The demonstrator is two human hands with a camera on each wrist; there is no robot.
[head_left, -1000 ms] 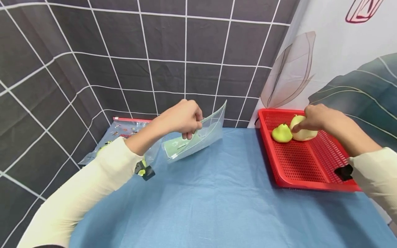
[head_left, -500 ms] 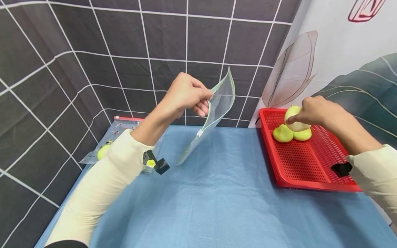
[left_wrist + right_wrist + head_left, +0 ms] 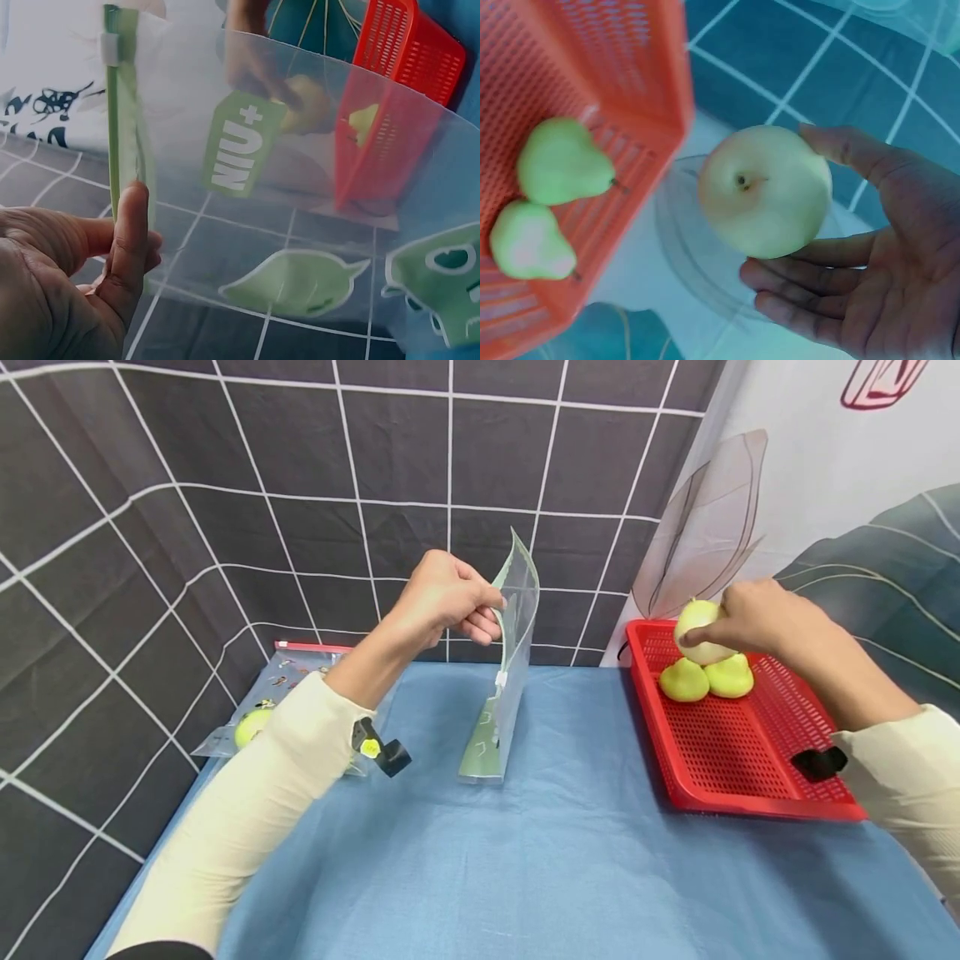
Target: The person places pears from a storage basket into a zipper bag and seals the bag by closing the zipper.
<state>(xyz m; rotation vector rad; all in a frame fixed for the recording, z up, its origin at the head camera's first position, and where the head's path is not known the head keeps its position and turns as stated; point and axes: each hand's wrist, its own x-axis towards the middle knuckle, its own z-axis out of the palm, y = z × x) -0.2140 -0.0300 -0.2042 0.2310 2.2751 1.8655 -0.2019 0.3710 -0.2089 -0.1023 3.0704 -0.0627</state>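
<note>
Bag (image 3: 508, 706) and fruit (image 3: 699, 647), one in each of your hands.

Desk (image 3: 555, 860): blue-covered, carries the set.

Basket (image 3: 750, 806): red, on your right, its perforated walls presumably there to keep loose fruit from rolling.

Second bag (image 3: 281, 668): red-topped, lying at your far left, a yellow-green piece (image 3: 252, 727) showing through.

The bag, clear and green-trimmed: centre, hanging upright from your left hand (image 3: 450, 597). Thumb and fingers pinch one side of its zip edge; that one-sided grip probably lets the other wall fall away, and the mouth stands parted. Whether its bottom meets the desk, you cannot tell.

The fruit: pale, over the basket's far end, gripped sideways between thumb and fingers of your right hand (image 3: 757, 618), likely for a steady hold on a round body.

Pears (image 3: 684, 681): two, side by side in the basket beneath.

Slider (image 3: 501, 678): white, at the zip's near end, seemingly run aside to free the mouth.
</note>
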